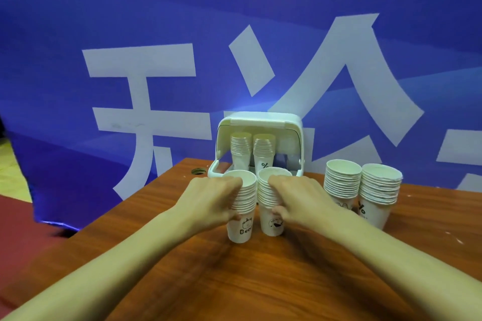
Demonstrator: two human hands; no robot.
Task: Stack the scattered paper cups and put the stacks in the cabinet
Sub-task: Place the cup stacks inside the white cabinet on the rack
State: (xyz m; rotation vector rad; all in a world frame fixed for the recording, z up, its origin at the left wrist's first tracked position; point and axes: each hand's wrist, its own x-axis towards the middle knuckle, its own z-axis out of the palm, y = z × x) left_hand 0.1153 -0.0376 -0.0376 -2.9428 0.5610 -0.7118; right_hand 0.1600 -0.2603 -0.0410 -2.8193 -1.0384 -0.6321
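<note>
Two stacks of white paper cups stand upright side by side in the middle of the wooden table. My left hand [211, 200] grips the left stack [242, 216], fingers over its rim and thumb low on its side. My right hand [300, 198] grips the right stack [270, 216] the same way. Just behind them a small white cabinet [260, 120] stands with its lid raised. Inside it are two more cup stacks [241, 151] [264, 154]. To the right, another two taller stacks [341, 185] [379, 193] stand free on the table.
The wooden table [260, 281] has a round cable hole [198, 171] near its far left corner. A blue banner with large white characters [156, 86] hangs right behind the table. Red floor shows at the left.
</note>
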